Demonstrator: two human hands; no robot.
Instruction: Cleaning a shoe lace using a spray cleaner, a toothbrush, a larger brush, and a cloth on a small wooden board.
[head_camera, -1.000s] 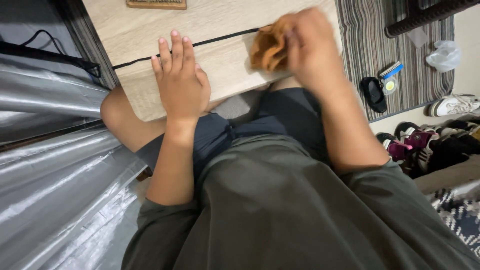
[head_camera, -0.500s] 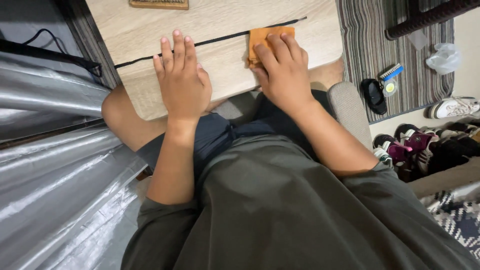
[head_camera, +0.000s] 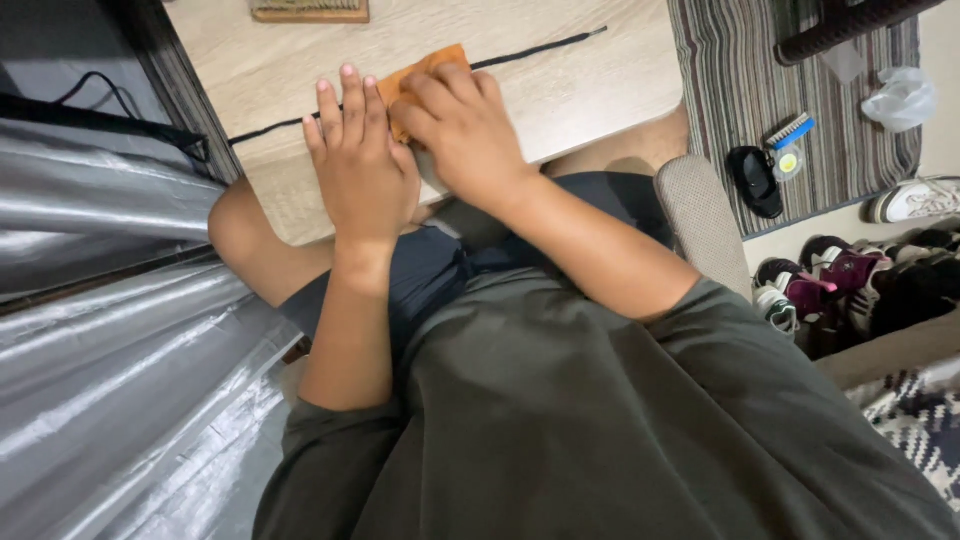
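My left hand (head_camera: 360, 165) lies flat, palm down, on the light wooden table (head_camera: 590, 90) with its fingers together. My right hand (head_camera: 460, 130) presses an orange cloth (head_camera: 420, 68) onto the tabletop right beside the left hand, fingers curled over it. Only the cloth's far edge shows past the fingers. A thin black cord (head_camera: 540, 48) runs across the table behind both hands.
A wooden-backed brush (head_camera: 310, 10) sits at the table's far edge. Silver sheeting (head_camera: 110, 330) hangs at the left. On the striped rug (head_camera: 780, 110) lie a black item, a small brush and a plastic bag. Several shoes (head_camera: 850, 285) line the floor at the right.
My right hand brought the orange cloth down onto the table and slid it left until it sits against my left hand. The left hand stayed flat.
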